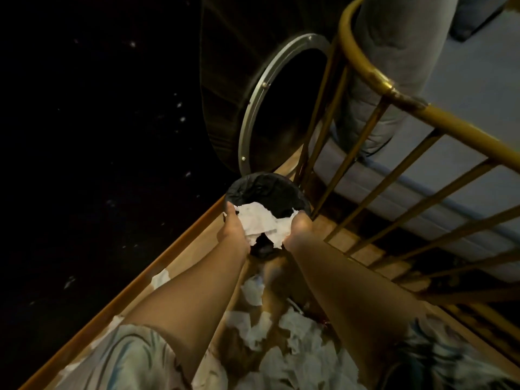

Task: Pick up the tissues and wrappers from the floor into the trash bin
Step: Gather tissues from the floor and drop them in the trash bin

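Note:
A small round trash bin [247, 187] lined with a black bag stands on the wooden floor, ahead of me. A bunch of white crumpled tissues [261, 223] is held between both hands right over the bin's near rim. My left hand [233, 230] grips its left side and my right hand [299, 230] grips its right side. Several more white tissues [295, 330] lie scattered on the floor below my forearms, and one piece [161, 278] lies by the wooden edge at the left.
A gold metal bed frame [388, 83] with bars runs along the right, with a pale mattress [464, 108] and grey bedding behind it. A dark round object with a metal ring [259, 108] leans just beyond the bin. The left side is a dark speckled surface [84, 136].

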